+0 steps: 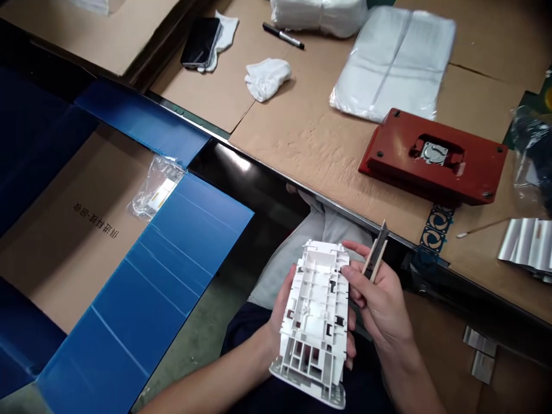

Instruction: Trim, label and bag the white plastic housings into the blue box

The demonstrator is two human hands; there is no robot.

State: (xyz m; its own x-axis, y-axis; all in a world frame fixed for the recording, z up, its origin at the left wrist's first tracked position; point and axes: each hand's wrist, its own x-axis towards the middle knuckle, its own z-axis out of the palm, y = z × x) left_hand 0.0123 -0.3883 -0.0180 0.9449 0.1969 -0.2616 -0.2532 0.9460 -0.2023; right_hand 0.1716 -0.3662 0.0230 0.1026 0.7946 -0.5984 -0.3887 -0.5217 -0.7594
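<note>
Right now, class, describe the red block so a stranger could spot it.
Start at the cardboard-covered table. Right of its middle, beside the clear bags, lies the red block. Alone in being red, it holds a small metal piece in a recess.

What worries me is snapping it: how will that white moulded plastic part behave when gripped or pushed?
The white plastic part probably stays stiff: it holds its shape cradled in the left hand. It is likely light for its size, being a thin-walled, open-ribbed shell. Its fine ribs and tabs look breakable, so squeezing hard seems risky.
</note>
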